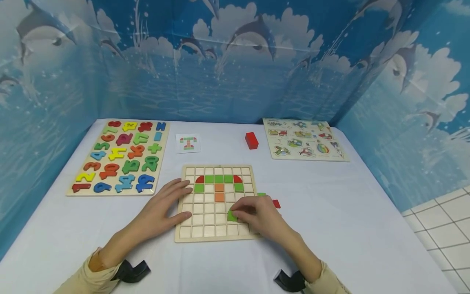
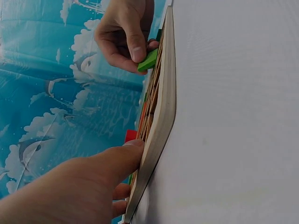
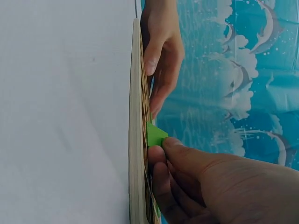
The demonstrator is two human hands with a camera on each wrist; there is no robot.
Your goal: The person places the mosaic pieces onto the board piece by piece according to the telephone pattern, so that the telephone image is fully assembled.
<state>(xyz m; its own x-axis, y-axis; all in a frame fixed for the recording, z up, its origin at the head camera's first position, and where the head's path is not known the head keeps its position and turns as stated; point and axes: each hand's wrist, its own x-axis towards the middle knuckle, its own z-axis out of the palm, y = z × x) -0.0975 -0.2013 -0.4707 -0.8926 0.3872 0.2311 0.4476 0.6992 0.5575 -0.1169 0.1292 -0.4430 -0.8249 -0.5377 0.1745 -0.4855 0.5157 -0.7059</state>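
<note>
Your right hand point(image 1: 262, 216) is pinching a green tile point(image 1: 231, 217) at the grid board point(image 1: 198, 231), right of its middle. Your left hand point(image 1: 158, 215) is resting on the board's left edge, fingers spread. The counter point(image 1: 360, 228) is carrying that board well in from its far edge. A red block point(image 1: 251, 141) is sitting near that edge, between a number board point(image 1: 110, 193) by the far-left corner and a picture board point(image 1: 307, 143) by the far-right.
</note>
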